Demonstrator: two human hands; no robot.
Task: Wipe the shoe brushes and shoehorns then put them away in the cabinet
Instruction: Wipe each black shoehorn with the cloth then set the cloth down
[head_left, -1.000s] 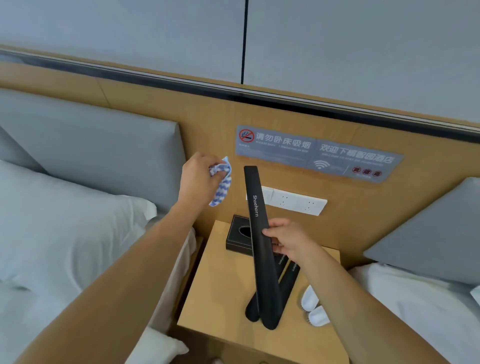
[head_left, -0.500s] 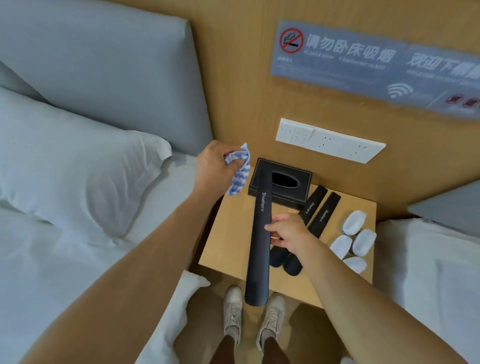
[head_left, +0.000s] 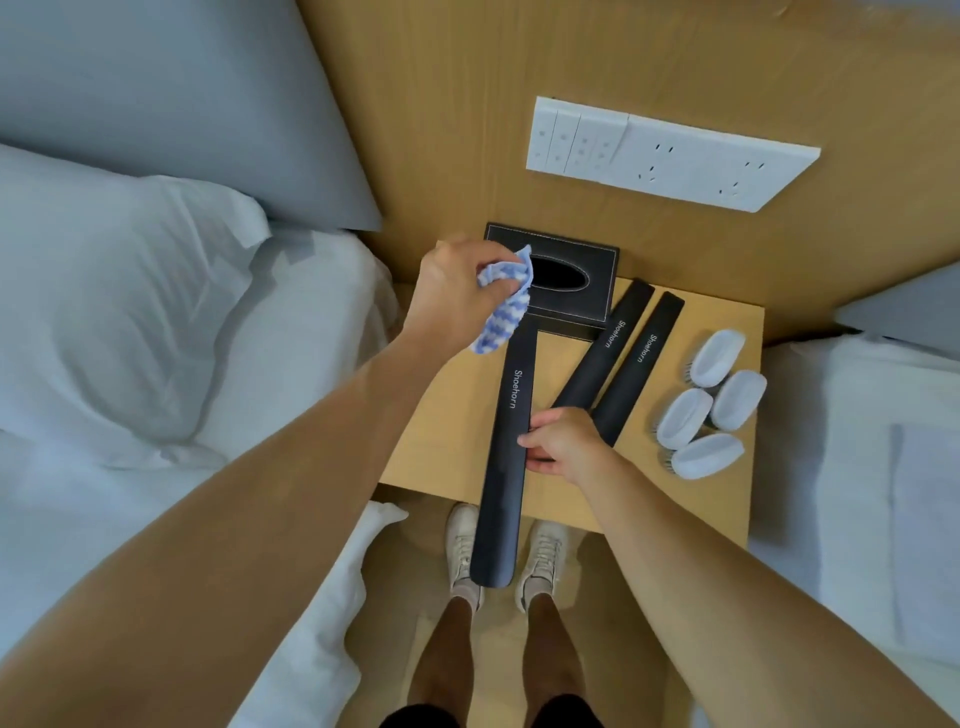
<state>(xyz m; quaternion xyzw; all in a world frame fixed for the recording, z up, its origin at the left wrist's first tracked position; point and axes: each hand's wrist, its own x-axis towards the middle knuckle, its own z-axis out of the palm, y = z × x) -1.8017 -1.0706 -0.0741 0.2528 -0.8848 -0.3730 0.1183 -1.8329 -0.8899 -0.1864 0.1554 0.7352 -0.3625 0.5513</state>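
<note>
My right hand (head_left: 561, 441) grips a long black shoehorn (head_left: 506, 452) near its middle, holding it lengthwise above the nightstand (head_left: 441, 431). My left hand (head_left: 457, 296) holds a bunched blue-and-white striped cloth (head_left: 501, 306) at the shoehorn's far end. Two more black shoehorns (head_left: 618, 364) lie side by side on the nightstand, slanted toward the wall. Several white shoe brushes (head_left: 706, 405) lie in a cluster at the nightstand's right side.
A black tissue box (head_left: 576, 275) stands at the back of the nightstand against the wooden wall panel. A white switch and socket plate (head_left: 670, 156) is above it. Beds with white linen (head_left: 130, 312) flank both sides. My shoes (head_left: 462, 545) stand on the floor below.
The camera has tilted further down. My left hand with the cloth has come down onto the shoehorn's far end. The right hand keeps its grip on the shoehorn.
</note>
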